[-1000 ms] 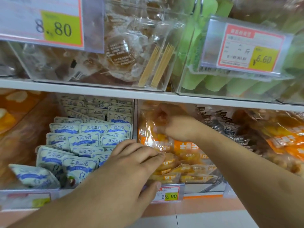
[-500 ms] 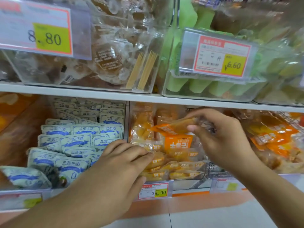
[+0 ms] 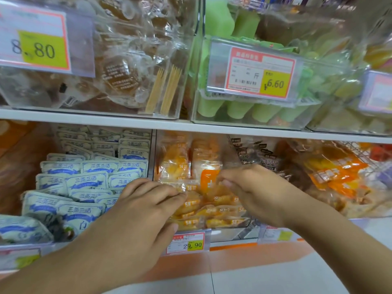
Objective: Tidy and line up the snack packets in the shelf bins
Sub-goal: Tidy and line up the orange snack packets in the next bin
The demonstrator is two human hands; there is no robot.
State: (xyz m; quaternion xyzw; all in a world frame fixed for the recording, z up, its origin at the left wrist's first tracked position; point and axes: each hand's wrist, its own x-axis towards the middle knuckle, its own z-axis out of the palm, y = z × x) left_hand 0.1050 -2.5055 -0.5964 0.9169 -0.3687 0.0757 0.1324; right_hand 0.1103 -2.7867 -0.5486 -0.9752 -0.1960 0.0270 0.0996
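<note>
Orange and yellow snack packets (image 3: pixel 214 209) fill the middle clear bin (image 3: pixel 229 232) on the lower shelf. My left hand (image 3: pixel 137 211) lies over the front left packets of that bin, fingers straight on top and thumb at the bin's front edge. My right hand (image 3: pixel 254 187) is just to the right, fingers curled, pinching an orange packet (image 3: pixel 209 181) down among the others. White and blue packets (image 3: pixel 89 181) lie in rows in the bin to the left.
Price tags hang on the bin fronts, one reading 29.90 (image 3: pixel 186 244). Dark packets (image 3: pixel 258 158) and orange bags (image 3: pixel 335 175) fill the bins to the right. The upper shelf (image 3: pixel 191 125) carries clear bins with brown snacks (image 3: pixel 118 77) and green sticks (image 3: pixel 244 107).
My right hand has come down and to the left with the orange packet, from above the bin into the pile. My left hand has stayed on the front packets.
</note>
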